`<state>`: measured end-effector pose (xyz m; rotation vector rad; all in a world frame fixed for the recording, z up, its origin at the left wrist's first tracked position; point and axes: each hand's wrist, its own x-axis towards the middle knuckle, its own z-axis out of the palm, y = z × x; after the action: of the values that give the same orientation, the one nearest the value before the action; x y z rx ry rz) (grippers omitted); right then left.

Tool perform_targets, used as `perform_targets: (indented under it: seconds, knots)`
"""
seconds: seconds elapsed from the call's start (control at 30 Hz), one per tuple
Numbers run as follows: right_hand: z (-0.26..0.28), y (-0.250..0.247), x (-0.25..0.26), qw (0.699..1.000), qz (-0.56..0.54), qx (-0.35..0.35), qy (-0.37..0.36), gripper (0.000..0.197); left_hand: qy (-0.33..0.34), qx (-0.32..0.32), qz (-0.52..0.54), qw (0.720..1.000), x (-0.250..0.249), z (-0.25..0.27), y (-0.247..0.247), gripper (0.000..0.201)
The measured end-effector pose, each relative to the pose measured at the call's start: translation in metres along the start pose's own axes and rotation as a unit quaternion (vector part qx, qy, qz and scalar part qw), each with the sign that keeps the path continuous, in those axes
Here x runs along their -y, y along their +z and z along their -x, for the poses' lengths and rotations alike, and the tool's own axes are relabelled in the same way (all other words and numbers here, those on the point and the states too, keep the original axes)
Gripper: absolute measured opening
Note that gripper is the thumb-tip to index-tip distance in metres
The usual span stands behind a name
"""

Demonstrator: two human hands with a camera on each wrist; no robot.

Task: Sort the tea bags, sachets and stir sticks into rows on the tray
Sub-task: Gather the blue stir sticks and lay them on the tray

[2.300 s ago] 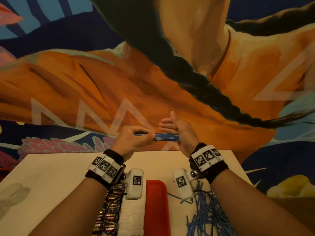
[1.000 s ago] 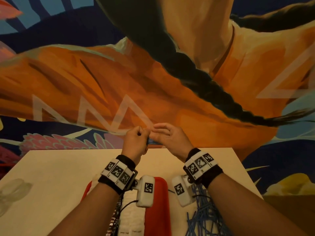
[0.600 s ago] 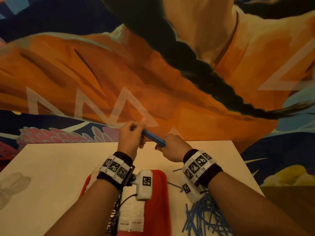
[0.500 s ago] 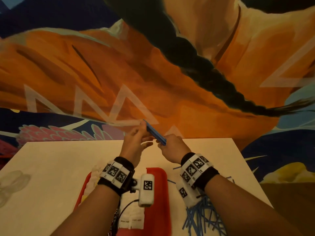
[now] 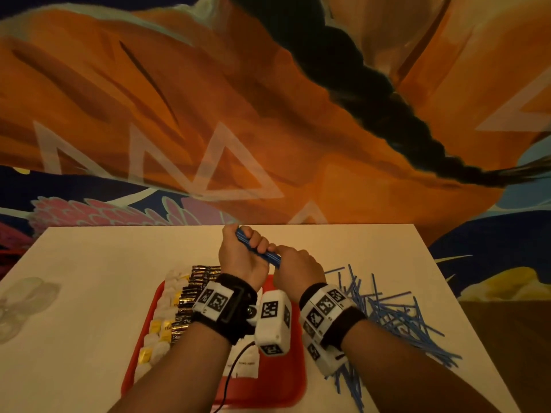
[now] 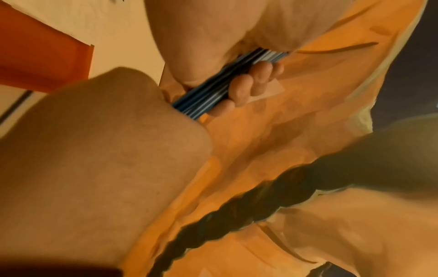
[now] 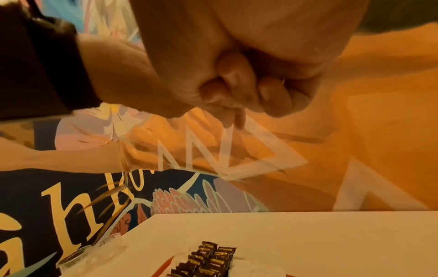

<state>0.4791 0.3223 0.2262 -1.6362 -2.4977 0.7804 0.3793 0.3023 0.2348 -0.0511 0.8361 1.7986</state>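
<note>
My left hand (image 5: 253,245) grips a bundle of blue stir sticks (image 5: 262,255) in its fist, tilted down to the right, above the far end of the red tray (image 5: 286,389). In the left wrist view its fingers (image 6: 249,88) curl round the bundle (image 6: 213,90). My right hand (image 5: 293,263) is a closed fist at the bundle's lower end; the right wrist view shows no stick inside its curled fingers (image 7: 249,88). On the tray lie rows of white tea bags (image 5: 165,317), dark sachets (image 5: 190,296) and white sachets (image 5: 244,365), partly hidden by my left arm.
A loose pile of blue stir sticks (image 5: 396,317) lies on the white table (image 5: 104,263) right of the tray. Clear glassware (image 5: 18,305) stands at the table's left edge. A painted wall rises right behind the far edge.
Both hands have come down and nearer, over the tray's far end. The left hand now wraps its whole fist round the bundle. The view has tilted down, showing more of the tray.
</note>
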Motion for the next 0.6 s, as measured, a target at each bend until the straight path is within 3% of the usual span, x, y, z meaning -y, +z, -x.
perform_targets:
  seconds: [0.1,0.33,0.47,0.53,0.6]
  knots:
    - [0.001,0.01,0.003,1.0,0.002,0.012,0.006,0.034,-0.025,0.008,0.01,1.0,-0.004,-0.002,-0.011,0.038]
    - [0.015,0.052,0.008,0.998,-0.044,0.043,0.011,0.018,-0.033,-0.065,-0.043,0.996,0.005,-0.004,-0.042,0.045]
    - [0.025,0.085,-0.009,0.986,-0.14,0.066,0.066,0.017,-0.101,-0.02,-0.071,0.992,0.023,-0.005,-0.075,0.065]
    - [0.026,0.095,-0.023,0.976,-0.174,0.084,0.098,0.008,-0.136,-0.009,-0.119,0.984,0.039,-0.006,-0.093,0.055]
    - [0.024,0.104,-0.039,0.968,-0.196,0.091,0.126,0.016,-0.148,0.01,-0.179,0.973,0.057,-0.006,-0.108,0.029]
